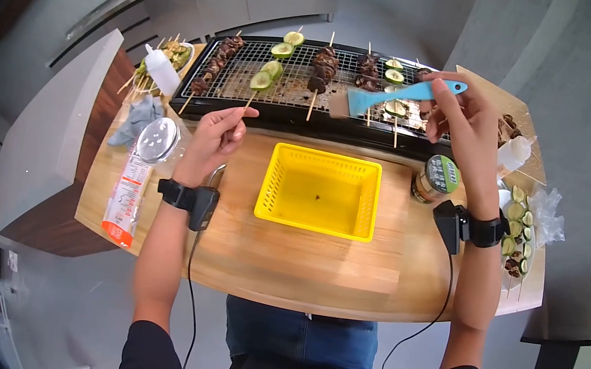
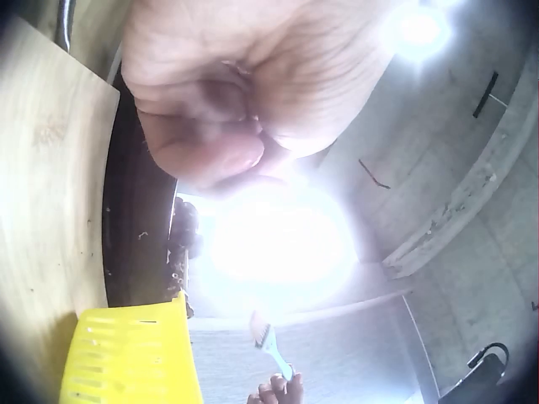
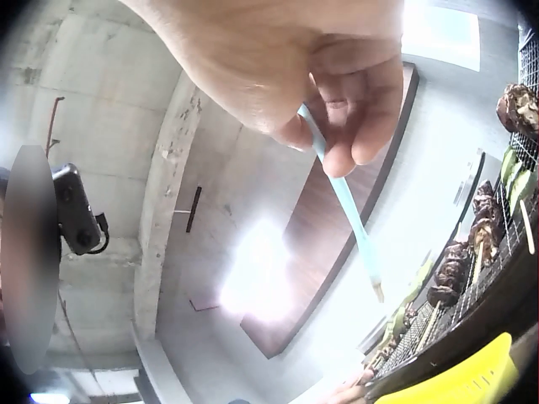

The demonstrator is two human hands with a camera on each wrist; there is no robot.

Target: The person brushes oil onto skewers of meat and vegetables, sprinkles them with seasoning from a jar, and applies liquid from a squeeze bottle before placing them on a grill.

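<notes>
My left hand (image 1: 212, 141) is at the grill's front edge, thumb and forefinger pinching the lower stick end of a zucchini skewer (image 1: 266, 76). That skewer slants across the wire grill (image 1: 295, 94). In my right hand (image 1: 479, 127) is a light blue basting brush (image 1: 408, 93), gripped by its handle above the grill's right half. Its pale bristles (image 1: 338, 106) point left, close to the stick of a middle meat skewer (image 1: 324, 64). The right wrist view shows the brush handle (image 3: 349, 206) between thumb and fingers. Another zucchini skewer (image 1: 394, 108) lies beneath the brush.
A yellow basket (image 1: 324, 156) stands on the wooden board (image 1: 300, 257) before the grill. Right of it is a green-labelled jar (image 1: 436, 179). Squeeze bottles (image 1: 162, 74) and plates of skewers (image 1: 519, 231) flank the grill. A clear-lidded container (image 1: 158, 139) stands left.
</notes>
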